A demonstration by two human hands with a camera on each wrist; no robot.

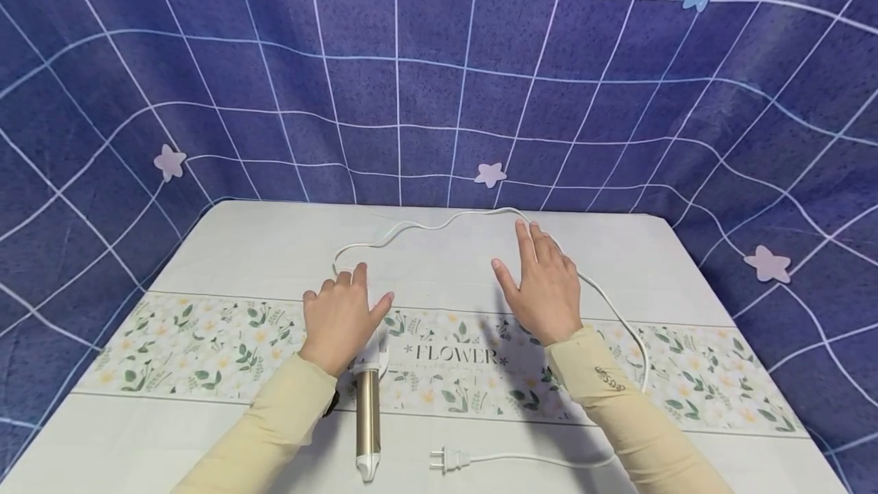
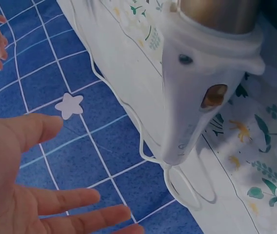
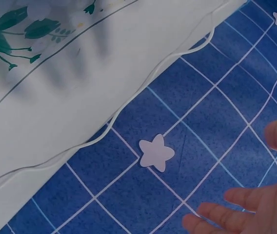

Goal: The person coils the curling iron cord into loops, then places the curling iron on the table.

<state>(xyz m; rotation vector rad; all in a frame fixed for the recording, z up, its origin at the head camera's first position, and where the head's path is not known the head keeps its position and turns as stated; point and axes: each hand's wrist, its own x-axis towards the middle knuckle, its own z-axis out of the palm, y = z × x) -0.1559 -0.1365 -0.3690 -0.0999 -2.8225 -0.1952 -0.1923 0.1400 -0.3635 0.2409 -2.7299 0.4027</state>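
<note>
A curling iron (image 1: 368, 414) with a gold barrel and white tip lies on the table, barrel toward the near edge. Above its handle hovers my left hand (image 1: 339, 319), fingers spread, hiding much of the handle in the head view. The left wrist view shows that white handle (image 2: 192, 92), with a gold-coloured button on it and the cord leaving its end. My right hand (image 1: 547, 292) is held over the right part of the table with straight fingers and nothing in it. The white cord (image 1: 624, 319) passes beneath the right arm to a two-pin plug (image 1: 449, 460).
A white table cover (image 1: 226, 250) with a flowered band (image 1: 213, 341) and the word FLOWER lies under everything. Behind and at both sides hangs a blue gridded curtain (image 1: 425, 97) with stars. The cord loops along the table's far side.
</note>
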